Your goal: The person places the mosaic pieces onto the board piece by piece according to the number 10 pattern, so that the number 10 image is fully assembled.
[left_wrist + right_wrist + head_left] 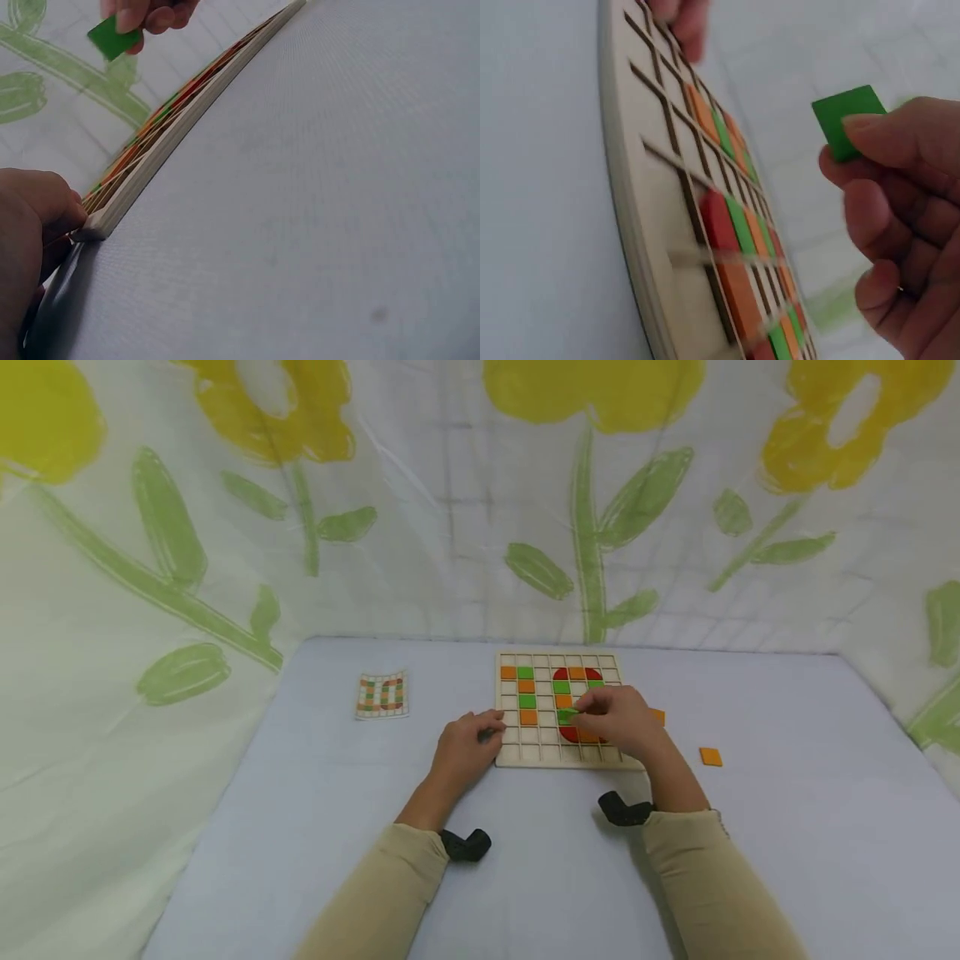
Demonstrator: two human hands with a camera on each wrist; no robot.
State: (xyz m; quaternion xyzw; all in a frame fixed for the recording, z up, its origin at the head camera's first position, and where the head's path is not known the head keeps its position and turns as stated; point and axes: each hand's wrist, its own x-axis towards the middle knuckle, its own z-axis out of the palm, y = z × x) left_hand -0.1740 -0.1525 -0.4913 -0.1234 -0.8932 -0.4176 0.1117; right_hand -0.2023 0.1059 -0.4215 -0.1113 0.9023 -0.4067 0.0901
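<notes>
My right hand [626, 718] pinches a green square tile [847, 112] between thumb and fingertips, over the wooden grid board [510, 753]. Orange and green tiles form an upright figure at the board's left. Further right, a ring of red, green and orange tiles lies partly behind my right hand. At the board's left edge rests my left hand [461, 747]; the left wrist view shows a fingertip right at the board's corner.
Left of the board lies a small card [382, 695] printed with a coloured grid pattern. An orange tile [710, 757] lies on the white table [300, 827], right of the board; another orange tile [657, 717] shows beside my right hand. A flower-printed curtain [450, 527] hangs behind.
</notes>
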